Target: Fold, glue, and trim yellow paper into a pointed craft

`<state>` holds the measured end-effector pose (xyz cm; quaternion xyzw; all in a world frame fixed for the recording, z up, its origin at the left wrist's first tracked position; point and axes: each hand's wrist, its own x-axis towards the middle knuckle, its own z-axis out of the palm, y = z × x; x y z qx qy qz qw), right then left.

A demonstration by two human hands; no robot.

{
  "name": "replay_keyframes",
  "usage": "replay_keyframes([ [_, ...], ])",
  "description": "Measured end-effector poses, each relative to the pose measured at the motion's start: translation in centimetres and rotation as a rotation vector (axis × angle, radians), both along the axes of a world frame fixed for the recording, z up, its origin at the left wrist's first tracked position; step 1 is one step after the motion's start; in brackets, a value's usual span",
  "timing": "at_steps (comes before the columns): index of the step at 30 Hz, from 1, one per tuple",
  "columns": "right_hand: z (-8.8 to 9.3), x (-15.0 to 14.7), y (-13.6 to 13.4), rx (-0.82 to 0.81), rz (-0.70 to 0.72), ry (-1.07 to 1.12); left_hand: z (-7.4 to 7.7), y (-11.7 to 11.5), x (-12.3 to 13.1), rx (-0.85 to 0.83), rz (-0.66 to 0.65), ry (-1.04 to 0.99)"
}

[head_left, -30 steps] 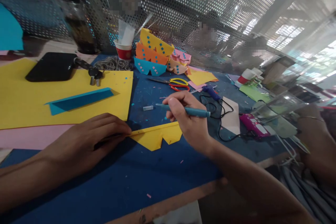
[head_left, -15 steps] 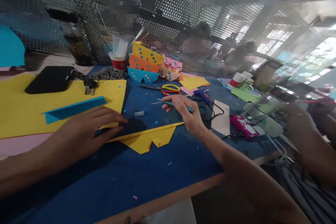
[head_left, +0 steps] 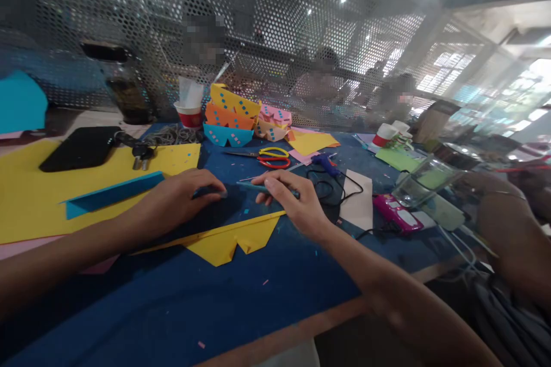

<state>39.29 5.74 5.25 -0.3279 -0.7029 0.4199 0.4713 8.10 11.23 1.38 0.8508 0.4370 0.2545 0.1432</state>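
My left hand [head_left: 185,198] is over the blue table, its thumb and fingertips closed on a small clear piece [head_left: 223,194]. Between the fingers of my right hand [head_left: 293,195] is a slim teal pen-like tool [head_left: 258,186], its thin tip pointing left toward my left hand. Just below both hands lies a yellow paper strip with notched points [head_left: 236,241]. Beyond them are scissors [head_left: 275,156] with yellow and red handles. A folded blue paper strip [head_left: 114,192] rests on yellow sheets [head_left: 26,200] to the left.
Decorated paper crowns [head_left: 230,117] stand at the back beside a red-and-white cup [head_left: 189,114]. A black phone [head_left: 81,148] and keys [head_left: 141,155] lie left. Rightward are a blue glue gun [head_left: 326,164], a pink device [head_left: 396,213], a clear container [head_left: 424,180] and another person's arm [head_left: 508,223].
My left hand has moved right and taken hold of the small clear piece from the table. My right hand, still holding the tool, has shifted slightly left and down. The view has tilted slightly.
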Motion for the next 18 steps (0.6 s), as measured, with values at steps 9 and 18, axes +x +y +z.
replay_keyframes([
  [9, 0.0, -0.4, -0.3, -0.066, 0.066, 0.014, 2.6, -2.1, 1.5, -0.306, 0.047, -0.173],
  [18, -0.2, -0.4, -0.4, -0.064, 0.044, -0.026, 2.7, -2.9, 1.9, -0.36, 0.036, -0.199],
])
